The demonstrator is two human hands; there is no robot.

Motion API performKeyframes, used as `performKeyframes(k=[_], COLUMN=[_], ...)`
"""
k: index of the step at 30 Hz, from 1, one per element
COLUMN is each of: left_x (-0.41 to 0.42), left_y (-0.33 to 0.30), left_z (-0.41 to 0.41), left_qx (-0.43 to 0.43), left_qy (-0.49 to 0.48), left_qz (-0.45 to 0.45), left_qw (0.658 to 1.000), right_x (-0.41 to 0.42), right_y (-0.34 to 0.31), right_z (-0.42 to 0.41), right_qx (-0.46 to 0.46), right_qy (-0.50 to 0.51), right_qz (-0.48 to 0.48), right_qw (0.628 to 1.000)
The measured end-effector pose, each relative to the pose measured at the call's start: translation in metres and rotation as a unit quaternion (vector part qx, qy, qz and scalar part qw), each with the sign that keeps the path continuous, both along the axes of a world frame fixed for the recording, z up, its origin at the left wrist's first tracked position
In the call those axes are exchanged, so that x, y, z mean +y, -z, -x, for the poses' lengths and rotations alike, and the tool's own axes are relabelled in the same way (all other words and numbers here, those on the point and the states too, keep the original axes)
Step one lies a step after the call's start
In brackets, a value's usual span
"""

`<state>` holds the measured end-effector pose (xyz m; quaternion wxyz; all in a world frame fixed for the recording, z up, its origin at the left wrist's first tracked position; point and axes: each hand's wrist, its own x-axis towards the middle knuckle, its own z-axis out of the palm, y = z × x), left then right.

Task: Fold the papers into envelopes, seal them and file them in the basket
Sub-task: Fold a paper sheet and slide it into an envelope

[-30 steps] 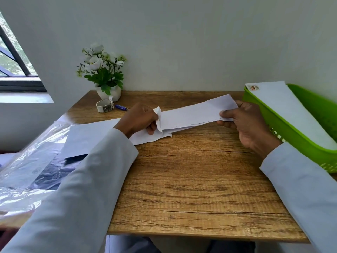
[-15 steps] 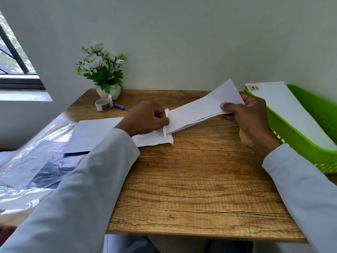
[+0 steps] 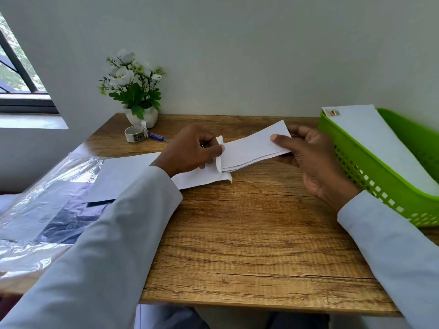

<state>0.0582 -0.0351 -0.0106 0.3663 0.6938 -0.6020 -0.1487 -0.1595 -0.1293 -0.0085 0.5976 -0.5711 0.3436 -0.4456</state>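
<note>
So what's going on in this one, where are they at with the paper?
A person at a wooden table holds a folded white paper off the surface with both hands. The left hand pinches its left end, where a small flap is turned up, and the right hand grips the right end, thumb on top. It is not sealed yet: the tape roll sits untouched by the flower pot. The green basket on the right already holds at least one white envelope.

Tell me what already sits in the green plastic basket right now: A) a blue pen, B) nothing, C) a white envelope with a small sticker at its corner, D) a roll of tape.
C: a white envelope with a small sticker leans inside the green plastic basket.
</note>
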Motion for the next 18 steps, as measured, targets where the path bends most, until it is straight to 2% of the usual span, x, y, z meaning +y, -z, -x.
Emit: performKeyframes(k=[3,9,14,18], left_x=[-0.002,-0.005,-0.004,-0.006], left_y=[0.001,-0.004,-0.010,-0.015], left_z=[0.001,0.011,0.017,0.031], left_qx=[-0.002,-0.017,-0.002,0.015], left_qy=[-0.002,0.018,0.024,0.048], left_qz=[0.004,0.013,0.040,0.065], left_qw=[1.000,1.000,0.999,0.997], right_x=[-0.001,0.008,0.007,0.012], right_y=[-0.001,0.005,-0.001,0.009], right_z=[0.000,-0.007,-0.005,-0.011], right_qx=[-0.017,0.001,-0.040,-0.012], right_qy=[0.035,-0.019,0.032,0.012], right_qz=[0.015,-0.007,0.008,0.029], right_qw=[0.999,1.000,0.999,0.999])
